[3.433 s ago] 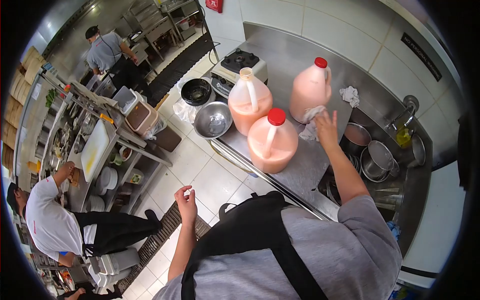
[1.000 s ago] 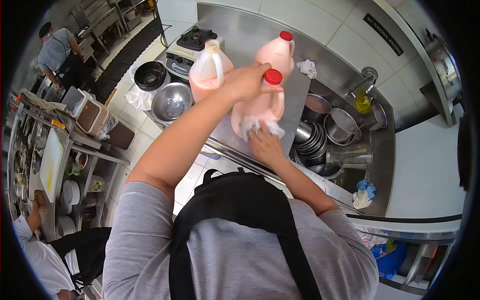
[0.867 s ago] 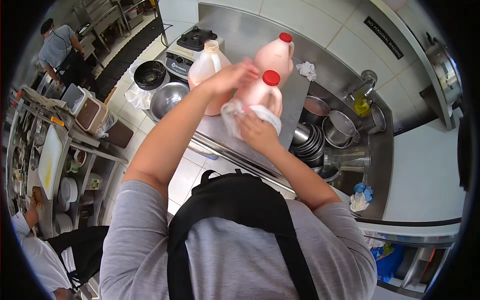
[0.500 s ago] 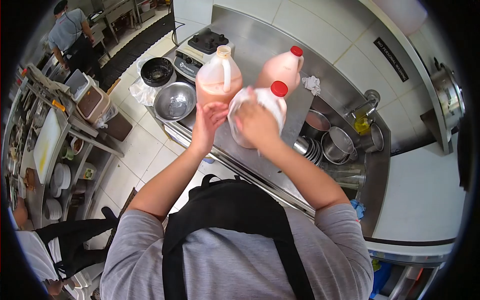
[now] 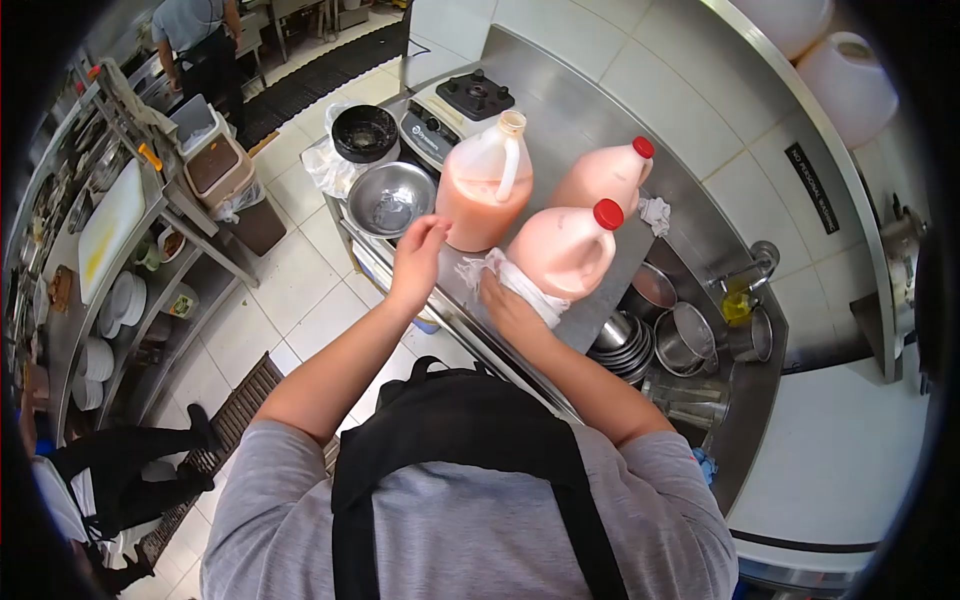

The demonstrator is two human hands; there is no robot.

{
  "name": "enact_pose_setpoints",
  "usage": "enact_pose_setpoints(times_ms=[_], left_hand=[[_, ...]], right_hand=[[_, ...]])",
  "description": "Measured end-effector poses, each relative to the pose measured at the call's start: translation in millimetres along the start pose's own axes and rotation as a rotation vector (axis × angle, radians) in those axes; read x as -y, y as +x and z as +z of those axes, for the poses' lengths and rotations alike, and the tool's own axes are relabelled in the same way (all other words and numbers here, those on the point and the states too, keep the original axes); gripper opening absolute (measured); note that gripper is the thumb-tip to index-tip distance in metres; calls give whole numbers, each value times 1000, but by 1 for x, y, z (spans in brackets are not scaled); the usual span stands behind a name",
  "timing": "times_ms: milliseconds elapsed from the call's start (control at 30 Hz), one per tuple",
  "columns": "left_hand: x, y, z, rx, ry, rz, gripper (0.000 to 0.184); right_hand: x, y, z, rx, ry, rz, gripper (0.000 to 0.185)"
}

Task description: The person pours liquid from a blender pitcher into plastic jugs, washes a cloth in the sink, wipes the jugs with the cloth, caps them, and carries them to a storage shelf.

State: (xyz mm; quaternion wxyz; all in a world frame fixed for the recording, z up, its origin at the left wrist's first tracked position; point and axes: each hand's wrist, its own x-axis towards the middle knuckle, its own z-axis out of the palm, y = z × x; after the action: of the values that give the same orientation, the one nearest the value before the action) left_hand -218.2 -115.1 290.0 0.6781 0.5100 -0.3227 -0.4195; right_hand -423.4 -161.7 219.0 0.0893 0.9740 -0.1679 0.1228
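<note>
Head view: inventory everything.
capped jugs: 2, pink, red caps, counter
open jug: 1, peach liquid, counter
cloth: 1, white, against nearer capped jug
crumpled cloth: 1, white, by farther capped jug
metal bowl: 1, silver, counter's left end
tub: 1, black, behind metal bowl
appliance: 1, cream and black, behind open jug
pots: several, silver, sink
sign: 1, black, upper right
whitish jugs: 2, whitish, upper right
cutting board: 1, white, left
plates: several, white, left
bins: 2+, beige/brown, upper left
people: 2+, left
left hand: 1, bare, near open jug
right hand: 1, bare, holding cloth
</note>
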Motion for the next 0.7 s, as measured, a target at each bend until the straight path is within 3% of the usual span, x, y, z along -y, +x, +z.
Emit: enact_pose_setpoints(times_ms=[167, 300, 367, 433, 467, 533, 633, 700], left_hand=[[-8, 50, 52, 86, 350, 314, 28], [5, 80, 82, 181, 326, 300, 29], [-2, 83, 76, 222, 373, 172, 32], [-6, 74, 69, 215, 413, 194, 34], [-8, 67, 65, 206, 452, 212, 37], [-16, 53, 59, 197, 503, 219, 40], [-17, 42, 53, 181, 463, 264, 49], [-14, 45, 43, 271, 400, 130, 52]], right_hand=[[-4, -15, -36, 112, 145, 102, 42], [-12, -21, -50, 10, 82, 242, 38], [-17, -17, -64, -53, 99, 321, 37], [-24, -11, -71, -362, 268, 464, 37], [-29, -4, -76, -368, 267, 467, 37], [-40, 16, -93, -691, 650, 760, 34], [-66, 57, -111, -843, 1106, 874, 28], [-86, 87, -113, -872, 1231, 902, 29]])
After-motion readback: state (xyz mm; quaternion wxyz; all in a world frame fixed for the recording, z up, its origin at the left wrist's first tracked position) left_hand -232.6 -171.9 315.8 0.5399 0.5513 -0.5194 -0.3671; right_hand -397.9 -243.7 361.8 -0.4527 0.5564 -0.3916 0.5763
